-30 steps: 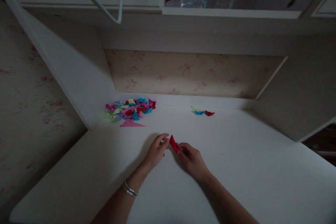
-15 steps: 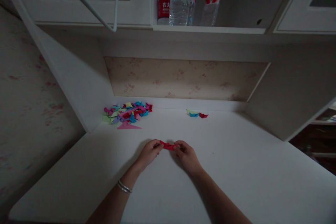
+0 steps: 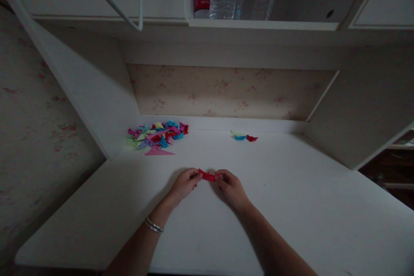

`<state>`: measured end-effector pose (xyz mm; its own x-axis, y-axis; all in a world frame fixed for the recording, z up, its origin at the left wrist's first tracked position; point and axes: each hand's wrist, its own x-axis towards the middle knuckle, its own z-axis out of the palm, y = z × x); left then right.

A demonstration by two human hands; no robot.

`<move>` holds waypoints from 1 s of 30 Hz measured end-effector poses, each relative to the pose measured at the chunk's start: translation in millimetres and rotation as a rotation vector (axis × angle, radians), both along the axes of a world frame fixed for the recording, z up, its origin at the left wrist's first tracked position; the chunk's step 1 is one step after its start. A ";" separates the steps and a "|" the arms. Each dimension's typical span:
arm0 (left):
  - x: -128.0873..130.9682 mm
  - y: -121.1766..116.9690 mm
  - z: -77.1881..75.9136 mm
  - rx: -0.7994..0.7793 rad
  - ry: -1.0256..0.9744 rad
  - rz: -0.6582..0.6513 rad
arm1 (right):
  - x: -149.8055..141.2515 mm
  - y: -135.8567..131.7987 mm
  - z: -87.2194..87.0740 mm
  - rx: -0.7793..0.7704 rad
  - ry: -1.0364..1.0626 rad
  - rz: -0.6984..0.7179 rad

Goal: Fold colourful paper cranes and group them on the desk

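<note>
Red paper (image 3: pixel 207 176) swung crosswise between left hand (image 3: pixel 183 184) and right hand (image 3: pixel 233 188), both pinching ends.

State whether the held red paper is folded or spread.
Folded: the red paper shows as a narrow, creased strip between left hand and right hand.
</note>
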<state>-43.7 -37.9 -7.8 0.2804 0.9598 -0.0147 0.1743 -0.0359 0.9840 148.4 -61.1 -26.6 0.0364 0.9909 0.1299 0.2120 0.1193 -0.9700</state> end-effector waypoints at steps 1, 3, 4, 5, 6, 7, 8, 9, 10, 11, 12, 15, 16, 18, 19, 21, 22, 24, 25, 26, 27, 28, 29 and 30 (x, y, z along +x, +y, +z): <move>-0.1 0.1 -0.7 0.004 0.001 0.000 | 0.0 0.0 0.2 -0.007 0.006 0.012; -0.4 0.2 -1.8 0.004 -0.002 -0.002 | -0.1 0.2 0.4 -0.021 0.016 0.024; -0.5 0.2 -2.1 0.001 -0.005 -0.001 | -0.1 0.4 0.3 -0.023 0.019 0.021; -0.6 0.2 -2.4 -0.003 -0.006 -0.001 | -0.2 0.6 0.2 -0.023 0.019 0.018; -0.7 0.2 -2.7 -0.006 -0.007 0.000 | -0.2 0.8 -0.1 -0.022 0.017 0.016; -0.7 0.3 -2.9 -0.004 -0.009 0.000 | -0.2 1.0 -0.3 -0.021 0.015 0.015; -0.6 0.3 -3.1 0.001 -0.009 0.001 | -0.2 1.0 -0.6 -0.020 0.011 0.016; -0.6 0.4 -3.3 0.008 -0.009 0.003 | -0.2 1.0 -0.7 -0.020 0.006 0.014; -0.5 0.5 -3.5 0.011 -0.008 0.004 | -0.2 0.9 -0.7 -0.020 0.002 0.013; -0.5 0.5 -3.5 0.010 -0.007 0.003 | -0.1 0.7 -0.5 -0.019 -0.001 0.011; -0.4 0.5 -3.5 0.008 -0.006 0.002 | -0.1 0.4 -0.1 -0.015 -0.004 0.010; 0.0 0.1 -2.1 0.005 -0.009 0.004 | 0.0 -1.0 2.3 -0.004 -0.009 0.023; 0.3 -0.2 -1.3 0.003 -0.011 0.009 | 0.0 -1.4 3.2 -0.006 -0.010 0.028; 0.8 -0.8 0.7 -0.006 -0.012 0.018 | 0.0 -1.9 4.5 -0.011 -0.013 0.033; 1.0 -1.2 1.8 -0.010 -0.011 0.021 | -0.1 -2.1 4.8 -0.012 -0.015 0.032; 1.3 -2.0 3.8 -0.013 -0.013 0.019 | -0.1 -2.0 4.6 -0.008 -0.019 0.028; 1.4 -2.5 4.6 -0.013 -0.015 0.016 | 0.0 -1.8 4.1 -0.007 -0.021 0.029; 1.4 -3.2 5.7 -0.013 -0.011 0.020 | 0.1 -1.2 2.8 -0.011 -0.018 0.031; 1.3 -3.5 6.0 -0.011 -0.008 0.023 | 0.3 -0.9 2.1 -0.013 -0.015 0.032; 1.2 -3.6 6.0 -0.008 -0.004 0.026 | 0.4 -0.6 1.4 -0.014 -0.012 0.033; 1.2 -3.5 5.8 -0.004 0.000 0.028 | 0.5 -0.4 0.9 -0.013 -0.010 0.035; 1.2 -3.3 5.3 -0.001 0.003 0.028 | 0.5 -0.2 0.4 -0.013 -0.009 0.035; 1.2 -2.8 4.7 0.002 0.004 0.027 | 0.5 0.0 0.1 -0.013 -0.012 0.036; 1.3 -2.3 4.0 0.002 0.006 0.026 | 0.4 0.0 -0.2 -0.016 -0.017 0.037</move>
